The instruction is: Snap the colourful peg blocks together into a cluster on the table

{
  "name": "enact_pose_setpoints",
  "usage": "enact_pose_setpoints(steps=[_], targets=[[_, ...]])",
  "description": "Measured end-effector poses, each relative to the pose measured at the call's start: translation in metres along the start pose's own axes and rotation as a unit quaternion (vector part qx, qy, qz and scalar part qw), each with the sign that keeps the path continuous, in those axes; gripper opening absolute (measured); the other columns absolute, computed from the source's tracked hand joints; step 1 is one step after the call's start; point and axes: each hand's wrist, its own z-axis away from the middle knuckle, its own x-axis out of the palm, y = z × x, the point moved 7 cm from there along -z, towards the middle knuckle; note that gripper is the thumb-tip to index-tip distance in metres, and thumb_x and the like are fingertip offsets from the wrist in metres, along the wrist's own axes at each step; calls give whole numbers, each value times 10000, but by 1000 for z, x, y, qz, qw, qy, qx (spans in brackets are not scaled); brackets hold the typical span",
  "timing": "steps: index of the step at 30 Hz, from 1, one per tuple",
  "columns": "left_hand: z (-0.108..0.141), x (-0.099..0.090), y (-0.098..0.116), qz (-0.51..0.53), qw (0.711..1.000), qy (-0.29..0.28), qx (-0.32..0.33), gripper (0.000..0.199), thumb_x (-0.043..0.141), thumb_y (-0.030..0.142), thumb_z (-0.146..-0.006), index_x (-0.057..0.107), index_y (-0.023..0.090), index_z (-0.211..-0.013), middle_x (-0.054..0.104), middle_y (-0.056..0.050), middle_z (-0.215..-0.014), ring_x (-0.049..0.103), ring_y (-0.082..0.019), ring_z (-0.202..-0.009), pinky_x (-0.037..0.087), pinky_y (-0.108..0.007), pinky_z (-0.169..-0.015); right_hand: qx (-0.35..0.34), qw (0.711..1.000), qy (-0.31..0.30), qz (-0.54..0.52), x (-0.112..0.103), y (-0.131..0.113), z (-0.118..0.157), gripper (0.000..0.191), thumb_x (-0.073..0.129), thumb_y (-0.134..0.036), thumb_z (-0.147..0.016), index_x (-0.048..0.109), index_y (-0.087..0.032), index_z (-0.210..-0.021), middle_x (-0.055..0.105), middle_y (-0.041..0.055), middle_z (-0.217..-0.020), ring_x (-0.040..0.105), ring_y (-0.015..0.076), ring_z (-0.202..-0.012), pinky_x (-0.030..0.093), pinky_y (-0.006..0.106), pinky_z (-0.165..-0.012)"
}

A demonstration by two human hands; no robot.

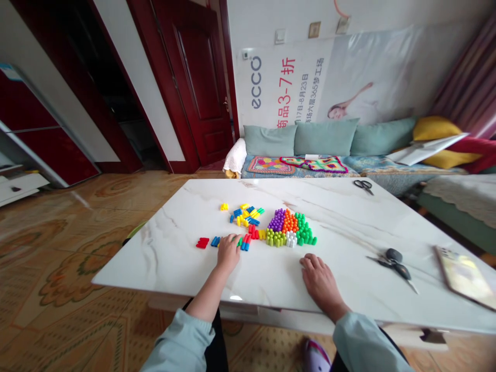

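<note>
My left hand (pixel 229 254) is bent over a row of small capsule-shaped plastic pieces, its fingertips down among them. A green piece (pixel 239 242) shows beside its fingers; what lies under the fingers is hidden. Left of the hand lie red pieces (pixel 202 243) and blue pieces (pixel 215 241); red and blue pieces (pixel 246 243) are just right of it. My right hand (pixel 320 279) lies flat on the white table (pixel 341 299), fingers stretched, holding nothing. Beyond it, purple pieces (pixel 277 220), orange pieces (pixel 290 222), green pieces (pixel 305 230), olive pieces (pixel 275 238) and white pieces (pixel 291 239) are grouped by colour.
Behind the row is a mixed yellow and blue pile (pixel 247 214), with a few yellow pieces (pixel 224 206) apart. On the right lie dark scissors (pixel 395 264) and a phone (pixel 465 276). More scissors (pixel 363 185) are near the far edge. A sofa (pixel 329 139) stands behind.
</note>
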Motion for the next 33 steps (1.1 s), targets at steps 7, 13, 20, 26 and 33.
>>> enact_pose_setpoints(steps=[7, 13, 20, 26, 33], targets=[[24, -22, 14, 66, 990, 125, -6, 313, 512, 169, -862, 565, 214, -1167, 557, -109, -1123, 519, -264, -1093, 434, -448, -970, -4, 1000, 17, -25, 0, 0, 0, 203, 441, -179, -876, 548, -214, -1045, 575, 95, -1095, 542, 228, -953, 457, 362, -789], [37, -2, 80, 367, 928, 66, 15, 314, 525, 228, -861, 509, 226, -1174, 605, -79, -1173, 606, -188, -1027, 549, -319, -808, -33, 997, 23, -60, -5, -7, 3, 393, 465, -326, -909, 442, -211, -1285, 566, 120, -1180, 550, 254, -1045, 479, 403, -849], [36, 45, 155, 422, 897, -125, 33, 448, 611, 111, -725, 498, 234, -1140, 713, -28, -960, 671, -178, -840, 543, -317, -789, -99, 988, -17, -117, -6, -19, 5, 491, 469, -252, -914, 348, -236, -1389, 503, 112, -1300, 522, 224, -1149, 481, 379, -936], [41, 52, 163, 301, 941, -63, 137, 417, 620, 96, -731, 557, 217, -1124, 617, -68, -1158, 543, -234, -1119, 454, -420, -988, -60, 984, -12, -169, -7, -16, 1, 205, 424, -169, -916, 529, -227, -1082, 589, 71, -1013, 580, 197, -963, 518, 352, -848], [58, 23, 156, 266, 951, 20, 158, 338, 431, 158, -900, 540, 211, -1215, 556, -102, -1244, 501, -216, -1192, 418, -425, -1034, -9, 988, 15, -154, -9, -9, -2, 107, 403, -201, -929, 506, -210, -958, 564, 71, -944, 584, 193, -862, 514, 339, -775]])
